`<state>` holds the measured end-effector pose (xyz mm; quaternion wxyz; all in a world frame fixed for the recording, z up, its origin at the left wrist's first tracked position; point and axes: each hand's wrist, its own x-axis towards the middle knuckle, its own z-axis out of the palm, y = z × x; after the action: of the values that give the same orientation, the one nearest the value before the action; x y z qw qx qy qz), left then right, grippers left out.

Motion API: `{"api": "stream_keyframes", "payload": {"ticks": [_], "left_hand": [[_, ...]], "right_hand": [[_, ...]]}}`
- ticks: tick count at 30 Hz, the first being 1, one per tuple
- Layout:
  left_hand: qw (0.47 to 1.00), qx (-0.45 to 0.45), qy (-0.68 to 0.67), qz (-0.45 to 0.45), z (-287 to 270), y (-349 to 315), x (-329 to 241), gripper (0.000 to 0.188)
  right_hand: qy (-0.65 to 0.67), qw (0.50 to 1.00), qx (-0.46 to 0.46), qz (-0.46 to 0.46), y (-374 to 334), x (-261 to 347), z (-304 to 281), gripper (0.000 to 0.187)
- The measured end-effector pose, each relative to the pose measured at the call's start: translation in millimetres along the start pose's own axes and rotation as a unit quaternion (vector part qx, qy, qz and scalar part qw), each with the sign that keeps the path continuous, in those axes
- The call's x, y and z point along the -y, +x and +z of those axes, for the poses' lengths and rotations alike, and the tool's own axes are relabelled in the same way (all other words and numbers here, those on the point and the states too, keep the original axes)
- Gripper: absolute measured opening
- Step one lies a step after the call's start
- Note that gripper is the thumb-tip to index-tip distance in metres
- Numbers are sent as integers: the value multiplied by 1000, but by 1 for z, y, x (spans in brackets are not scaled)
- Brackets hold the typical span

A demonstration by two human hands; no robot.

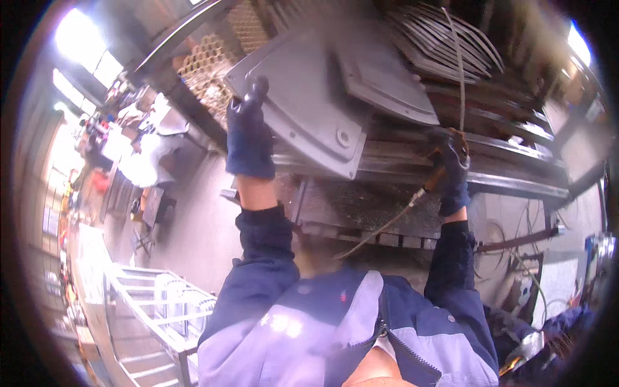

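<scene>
Gloved left hand (249, 132) grips the smooth grey metal plate (316, 103) at its rounded edge; gloved right hand (453, 161) clasps a thin rod-like torch (412, 200) over the steel bench (516, 184).

Both hands wear dark navy work gloves, the left hand (248, 138) in one with a wide cuff that ends short of the sleeve, the right hand (454, 169) in a matching one. The jacket (322, 335) is two-toned, dark blue on the sleeves and pale lavender-grey across the chest panels. A dark zip runs down its front, with small round snaps near the collar and a faint light marking on the left chest.
</scene>
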<state>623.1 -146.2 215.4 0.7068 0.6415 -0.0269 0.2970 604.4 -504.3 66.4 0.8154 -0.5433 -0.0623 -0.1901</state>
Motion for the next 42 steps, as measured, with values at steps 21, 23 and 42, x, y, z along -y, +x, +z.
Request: {"api": "stream_keyframes", "payload": {"ticks": [21,23,42], "left_hand": [[764,-450,426,177,-232,-314,-269,38],[697,-470,528,119,-263,-335,-280,43],[504,-543,672,-4,-489,-578,-278,40]], "right_hand": [[-440,719,258,-472,-15,17,24,32],[-357,793,390,-302,-32,27,68,36],[-187,370,909,37,-346,11,460,31]]}}
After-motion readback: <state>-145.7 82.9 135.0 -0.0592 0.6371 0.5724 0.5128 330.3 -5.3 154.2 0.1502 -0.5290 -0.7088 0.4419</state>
